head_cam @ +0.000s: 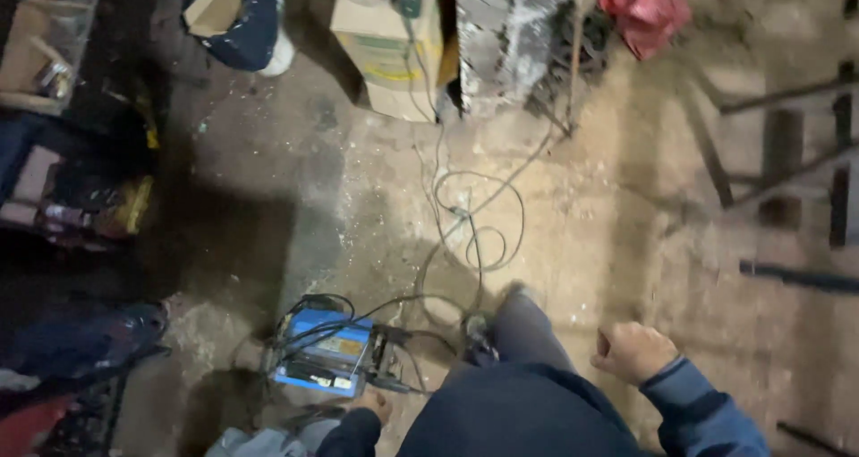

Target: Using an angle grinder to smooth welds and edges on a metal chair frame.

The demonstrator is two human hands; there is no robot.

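Beside left hand (374,405), blue machine (324,357)

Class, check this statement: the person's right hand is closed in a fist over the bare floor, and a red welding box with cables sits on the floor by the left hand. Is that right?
One detail is wrong: the box is blue, not red. The head view shows it on the floor, wrapped in cables, by the left hand. The right hand is indeed a fist over the floor.
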